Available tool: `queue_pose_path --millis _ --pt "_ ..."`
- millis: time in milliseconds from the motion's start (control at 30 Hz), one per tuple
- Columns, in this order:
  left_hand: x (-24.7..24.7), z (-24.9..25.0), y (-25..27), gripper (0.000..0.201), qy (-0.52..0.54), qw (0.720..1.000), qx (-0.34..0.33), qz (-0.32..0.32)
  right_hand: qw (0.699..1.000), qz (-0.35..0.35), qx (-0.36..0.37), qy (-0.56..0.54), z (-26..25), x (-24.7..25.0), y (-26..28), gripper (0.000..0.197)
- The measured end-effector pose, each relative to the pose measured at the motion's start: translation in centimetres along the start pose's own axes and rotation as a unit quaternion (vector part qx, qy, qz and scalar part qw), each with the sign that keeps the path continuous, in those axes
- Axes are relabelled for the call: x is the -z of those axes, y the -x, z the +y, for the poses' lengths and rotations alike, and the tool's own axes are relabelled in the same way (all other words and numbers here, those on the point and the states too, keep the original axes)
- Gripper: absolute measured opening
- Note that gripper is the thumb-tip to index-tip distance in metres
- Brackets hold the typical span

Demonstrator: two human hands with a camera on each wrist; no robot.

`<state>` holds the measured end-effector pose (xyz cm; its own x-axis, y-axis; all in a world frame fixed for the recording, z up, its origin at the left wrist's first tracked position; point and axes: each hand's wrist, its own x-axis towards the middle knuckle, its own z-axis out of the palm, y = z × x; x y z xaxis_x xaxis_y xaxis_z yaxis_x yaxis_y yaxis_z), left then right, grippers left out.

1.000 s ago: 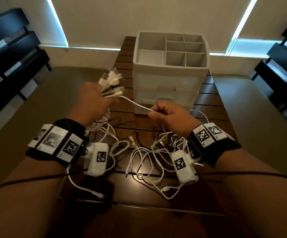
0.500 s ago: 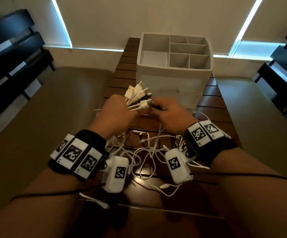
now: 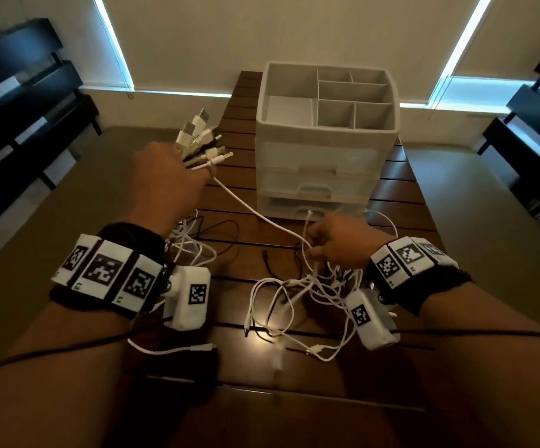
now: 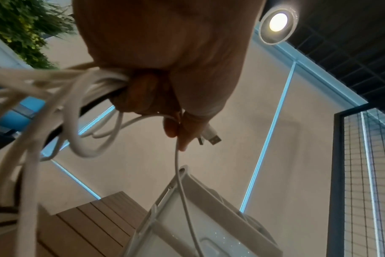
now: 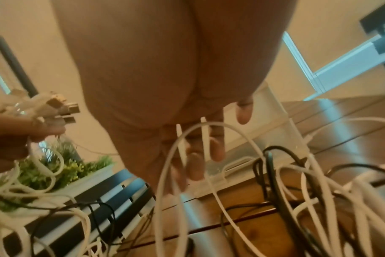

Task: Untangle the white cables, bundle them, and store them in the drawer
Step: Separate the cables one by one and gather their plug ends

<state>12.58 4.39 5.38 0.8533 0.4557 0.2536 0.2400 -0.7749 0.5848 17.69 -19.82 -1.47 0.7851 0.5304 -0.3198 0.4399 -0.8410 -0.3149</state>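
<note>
My left hand [image 3: 178,176] is raised left of the drawer unit and grips a bunch of white cable ends, their USB plugs [image 3: 202,137] fanning out above the fist. In the left wrist view the fist [image 4: 165,78] is closed round the cables [image 4: 62,104], with one plug [image 4: 211,137] sticking out. One white cable [image 3: 255,215] runs taut from it down to my right hand [image 3: 313,250], which pinches it low over the table. The right wrist view shows white strands [image 5: 180,142] passing the curled fingers [image 5: 215,149]. A loose white tangle [image 3: 294,302] lies under the right wrist.
A white three-drawer unit [image 3: 326,176] with an open divided top tray stands at the back of the slatted wooden table [image 3: 397,202]; its drawers look closed. Thin black cables [image 3: 226,227] mix with the white ones. Dark benches stand at both sides of the room.
Half a second ago both hands met at the plugs. Since then the right hand has slid down a cable towards the table, and the left hand has lifted up and leftwards with the bunch.
</note>
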Motion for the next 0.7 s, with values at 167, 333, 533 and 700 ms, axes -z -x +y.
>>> queue_pose_path --millis 167,333,533,700 --pt "-0.1 -0.5 -0.5 0.034 0.01 0.999 0.023 0.027 0.999 0.005 -0.022 -0.033 0.9 0.0 0.4 0.011" --pt "0.8 -2.1 -1.6 0.026 0.038 0.996 0.011 0.078 0.991 0.062 0.0 -0.115 0.9 0.8 0.7 0.003" --pt "2.0 -2.4 -1.7 0.035 0.043 0.991 -0.015 0.123 0.926 0.139 0.031 -0.351 0.2 1.1 0.6 0.012" --pt "3.7 -1.0 -0.8 0.028 0.12 0.98 -0.054 0.15 0.828 0.236 0.099 -0.499 -0.4 1.7 0.6 0.013"
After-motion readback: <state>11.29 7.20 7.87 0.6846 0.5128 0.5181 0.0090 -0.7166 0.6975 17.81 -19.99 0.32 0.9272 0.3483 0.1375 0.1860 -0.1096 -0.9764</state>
